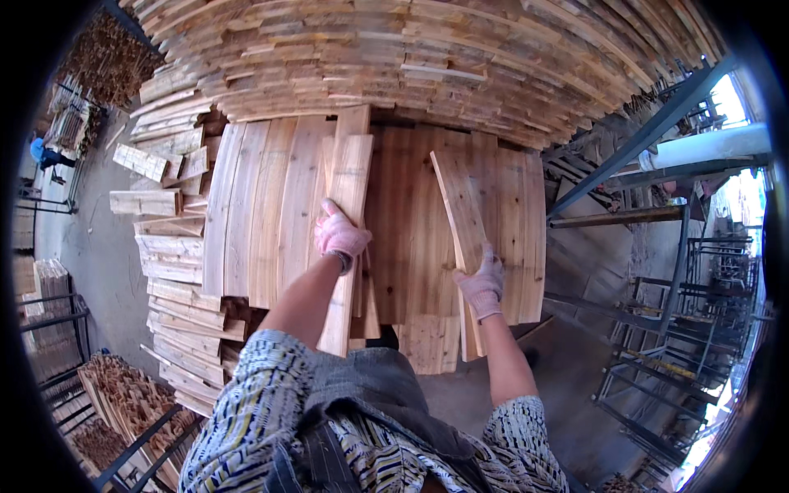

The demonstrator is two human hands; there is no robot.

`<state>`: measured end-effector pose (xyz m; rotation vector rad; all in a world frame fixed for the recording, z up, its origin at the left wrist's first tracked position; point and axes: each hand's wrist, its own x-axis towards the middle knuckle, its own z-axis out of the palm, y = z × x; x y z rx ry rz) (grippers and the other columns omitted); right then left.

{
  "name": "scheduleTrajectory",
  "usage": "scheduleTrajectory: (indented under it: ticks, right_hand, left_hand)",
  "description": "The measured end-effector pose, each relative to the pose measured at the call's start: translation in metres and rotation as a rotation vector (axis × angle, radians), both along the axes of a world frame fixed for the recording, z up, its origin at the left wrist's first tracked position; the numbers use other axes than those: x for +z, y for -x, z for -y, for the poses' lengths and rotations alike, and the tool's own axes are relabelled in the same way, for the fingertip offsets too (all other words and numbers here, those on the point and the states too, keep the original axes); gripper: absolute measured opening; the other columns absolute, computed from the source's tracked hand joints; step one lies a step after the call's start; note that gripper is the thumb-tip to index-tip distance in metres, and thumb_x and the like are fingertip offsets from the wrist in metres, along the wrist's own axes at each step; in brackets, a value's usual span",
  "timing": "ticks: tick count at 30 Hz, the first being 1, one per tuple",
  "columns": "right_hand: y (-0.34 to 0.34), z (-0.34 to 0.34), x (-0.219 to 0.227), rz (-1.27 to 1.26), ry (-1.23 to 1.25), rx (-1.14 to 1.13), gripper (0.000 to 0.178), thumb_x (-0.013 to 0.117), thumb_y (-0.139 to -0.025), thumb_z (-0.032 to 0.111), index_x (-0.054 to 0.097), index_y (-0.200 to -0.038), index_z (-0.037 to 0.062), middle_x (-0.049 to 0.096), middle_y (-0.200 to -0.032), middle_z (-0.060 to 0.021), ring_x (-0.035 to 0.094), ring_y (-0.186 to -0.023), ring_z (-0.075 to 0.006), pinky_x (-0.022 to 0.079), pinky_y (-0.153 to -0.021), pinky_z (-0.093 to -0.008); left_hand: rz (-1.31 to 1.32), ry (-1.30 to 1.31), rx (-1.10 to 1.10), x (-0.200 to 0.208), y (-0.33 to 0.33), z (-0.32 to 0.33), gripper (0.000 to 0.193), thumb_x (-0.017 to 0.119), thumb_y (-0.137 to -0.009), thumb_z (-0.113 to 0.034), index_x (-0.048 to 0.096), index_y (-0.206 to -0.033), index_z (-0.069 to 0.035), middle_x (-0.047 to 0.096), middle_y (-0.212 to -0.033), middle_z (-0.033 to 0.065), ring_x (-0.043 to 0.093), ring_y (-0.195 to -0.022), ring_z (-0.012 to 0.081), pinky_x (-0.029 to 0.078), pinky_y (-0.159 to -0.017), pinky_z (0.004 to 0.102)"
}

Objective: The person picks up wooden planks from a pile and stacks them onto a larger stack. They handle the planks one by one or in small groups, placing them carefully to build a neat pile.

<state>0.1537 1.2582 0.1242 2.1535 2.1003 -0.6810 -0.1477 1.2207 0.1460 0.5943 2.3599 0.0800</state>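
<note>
My left hand (341, 234), in a pink work glove, is closed round the left edge of a pale wooden board (353, 177). That board lies lengthwise away from me, its near end by my apron, over other loose boards. To the right, my right hand (483, 283), also gloved, grips a second wooden board (460, 201), tilted with its far end leaning left. Its underside and my right fingertips are partly hidden. Beneath both hands spreads a layer of boards (267, 205) laid side by side, some darker in the middle.
A tall stack of boards (370, 66) rises at the far side. Uneven board piles (177, 255) line the left. Metal racks (666, 329) and a slanting steel beam (641, 135) stand at right. A person in a blue cap (45, 154) is far left.
</note>
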Motion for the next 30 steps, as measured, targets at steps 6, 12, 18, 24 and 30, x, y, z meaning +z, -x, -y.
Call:
scheduleTrajectory:
  ticks: [6, 12, 18, 24, 30]
  right_hand:
    - [-0.044, 0.043, 0.030, -0.031, -0.008, 0.161, 0.100, 0.081, -0.068, 0.032, 0.028, -0.152, 0.0155, 0.043, -0.143, -0.0231, 0.043, -0.131, -0.0430, 0.038, -0.111, -0.0494]
    - [-0.065, 0.029, -0.003, 0.324, 0.169, 0.295, 0.108, 0.081, -0.071, 0.033, 0.018, -0.157, 0.0187, 0.036, -0.152, -0.0214, 0.039, -0.137, -0.0408, 0.034, -0.114, -0.0505]
    - [-0.073, 0.012, -0.003, 0.287, 0.196, 0.330, 0.108, 0.080, -0.073, 0.038, 0.018, -0.157, 0.0131, 0.037, -0.152, -0.0202, 0.037, -0.140, -0.0387, 0.031, -0.115, -0.0514]
    - [-0.082, -0.077, 0.038, 0.518, -0.027, 0.675, 0.104, 0.083, -0.068, 0.037, 0.028, -0.152, 0.0115, 0.042, -0.145, -0.0162, 0.038, -0.136, -0.0350, 0.025, -0.118, -0.0541]
    - [-0.051, -0.166, 0.033, 0.703, -0.154, 0.874, 0.102, 0.084, -0.065, 0.030, 0.031, -0.150, 0.0128, 0.043, -0.141, -0.0124, 0.038, -0.136, -0.0312, 0.026, -0.117, -0.0548]
  left_hand:
    - [0.277, -0.041, -0.290, 0.036, 0.072, 0.075, 0.120, 0.086, -0.065, -0.029, 0.010, -0.154, -0.002, 0.045, -0.140, 0.0270, 0.049, -0.130, 0.0408, 0.044, -0.111, 0.0443]
    - [-0.091, 0.108, -0.954, 0.016, 0.106, 0.123, 0.123, 0.088, -0.064, -0.034, 0.011, -0.157, -0.008, 0.044, -0.141, 0.0243, 0.047, -0.132, 0.0386, 0.038, -0.111, 0.0482]
    - [-0.087, -0.075, -0.988, 0.023, 0.120, 0.094, 0.127, 0.092, -0.059, -0.038, 0.017, -0.156, -0.006, 0.047, -0.138, 0.0246, 0.046, -0.132, 0.0386, 0.036, -0.111, 0.0482]
    - [-0.423, -0.387, -1.049, 0.041, 0.177, -0.031, 0.121, 0.092, -0.060, -0.033, 0.023, -0.155, -0.009, 0.047, -0.141, 0.0193, 0.046, -0.131, 0.0393, 0.034, -0.111, 0.0520]
    - [-0.401, -0.211, -0.920, -0.077, 0.191, -0.102, 0.116, 0.078, -0.068, -0.063, 0.023, -0.156, -0.010, 0.031, -0.156, 0.0230, 0.029, -0.145, 0.0427, 0.019, -0.119, 0.0564]
